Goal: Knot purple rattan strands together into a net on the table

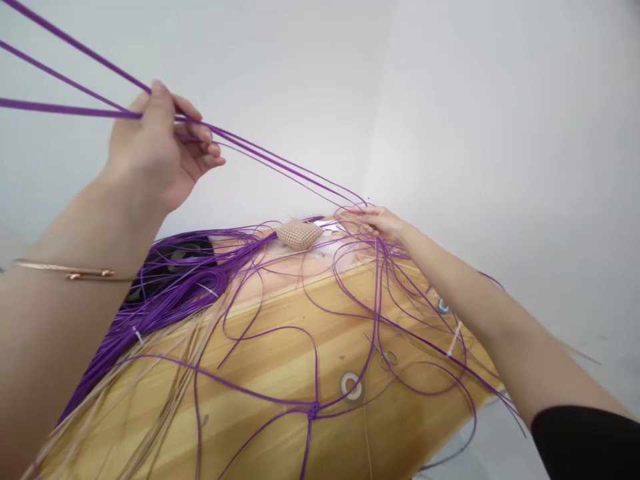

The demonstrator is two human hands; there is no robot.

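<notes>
My left hand [163,137] is raised at the upper left, its thumb and fingers closed around several purple cords [75,45]. The strands run taut from it down to the right. At the far edge of the table, my right hand [383,221] has its fingers pressed together on the purple strands there; its exact grip is small and partly hidden by cord loops. Below the right hand, more purple cords hang and curl over the wood. A small purple knot [313,410] with cords spreading from it lies nearer me.
The wooden table [280,360] bears a thick purple cord bundle [170,313] at left and beige strands [167,373]. A woven beige piece [299,235] lies at the back. A tape roll [351,386] and small scissors [388,360] are near the middle. A pale wall stands behind.
</notes>
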